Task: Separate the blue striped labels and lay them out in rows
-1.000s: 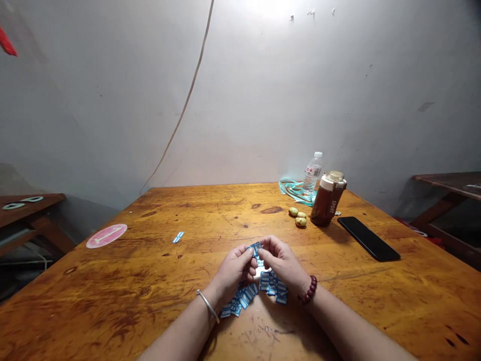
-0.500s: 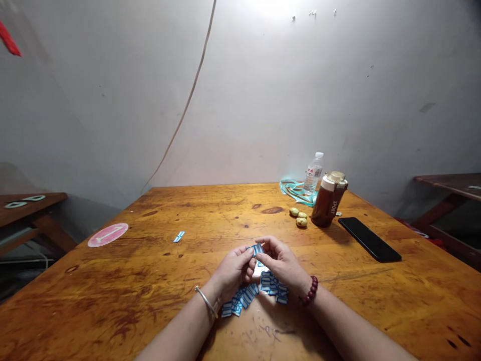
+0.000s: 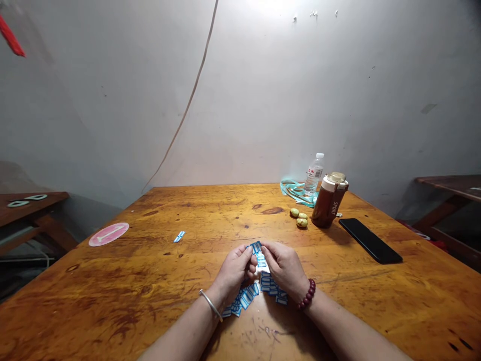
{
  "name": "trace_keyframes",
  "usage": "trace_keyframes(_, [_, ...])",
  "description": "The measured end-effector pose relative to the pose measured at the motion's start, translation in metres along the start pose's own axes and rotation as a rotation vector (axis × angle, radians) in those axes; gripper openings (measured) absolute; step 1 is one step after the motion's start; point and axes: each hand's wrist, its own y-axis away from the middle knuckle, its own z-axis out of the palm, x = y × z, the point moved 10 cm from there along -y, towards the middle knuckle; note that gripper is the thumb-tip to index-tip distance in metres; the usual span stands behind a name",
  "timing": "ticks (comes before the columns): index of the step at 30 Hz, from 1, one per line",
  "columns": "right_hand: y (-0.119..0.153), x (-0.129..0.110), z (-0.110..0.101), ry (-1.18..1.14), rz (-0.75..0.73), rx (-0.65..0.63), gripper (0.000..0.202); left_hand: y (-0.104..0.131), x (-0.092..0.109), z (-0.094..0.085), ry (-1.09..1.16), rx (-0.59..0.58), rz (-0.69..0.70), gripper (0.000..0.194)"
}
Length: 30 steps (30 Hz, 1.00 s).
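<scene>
Between the fingertips of both hands is a small blue-and-white card. My left hand pinches its left side with thumb and forefinger, the other fingers curled. My right hand closes on its right side, with the thumb against the near face. Just below lies another blue-and-white card on a white patch. Overlapping cards fan out beneath my left wrist, and a second group of cards lies under my right palm. Parts of both groups are hidden by my hands.
A single card and a pink oval sticker lie on the left of the wooden table. At right are several small yellowish fruits, a brown sport bottle, a water bottle, a teal ribbon and a black phone.
My right fingers have drawn together and closed on the card's right side; before, the forefinger was raised. The card is tilted differently, and more of the card below it shows.
</scene>
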Motion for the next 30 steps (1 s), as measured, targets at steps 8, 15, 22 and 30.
trace_keyframes(8, [0.002,0.003,0.005,-0.029,0.032,-0.007,0.022,-0.001,-0.002,0.002,-0.021,0.002,0.012,0.027])
trace_keyframes(15, [-0.001,0.034,0.010,-0.343,0.208,0.003,0.023,0.004,-0.004,0.009,0.074,-0.056,-0.095,0.028])
trace_keyframes(22, [-0.003,0.010,0.012,-0.231,0.027,-0.118,0.019,0.007,-0.018,0.004,0.177,-0.088,-0.279,0.032])
trace_keyframes(30, [-0.001,0.011,0.014,-0.248,0.048,-0.093,0.020,0.006,-0.019,0.010,0.213,-0.160,-0.242,0.026])
